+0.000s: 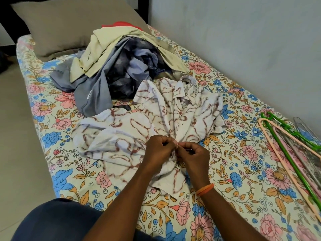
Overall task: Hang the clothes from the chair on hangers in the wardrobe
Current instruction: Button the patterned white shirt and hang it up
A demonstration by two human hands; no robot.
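A white shirt with brown streaks (152, 122) lies spread on the flowered bed, collar toward the far end. My left hand (159, 152) and my right hand (192, 153) meet over its front placket near the lower part, each pinching the fabric edge between thumb and fingers. Behind the shirt lies a pile of clothes (119, 66) in cream, grey and dark blue, with a red piece at the back. Several hangers lie at the right edge of the bed: a green hanger (291, 159), a pink hanger (276, 153) and a clear one (305, 131).
The bed (243, 188) runs along a pale wall (243, 40) on the right. A brown pillow (69, 26) lies at the far end. Floor (19, 145) shows on the left, and my knee in dark cloth (57, 221) is at the bottom.
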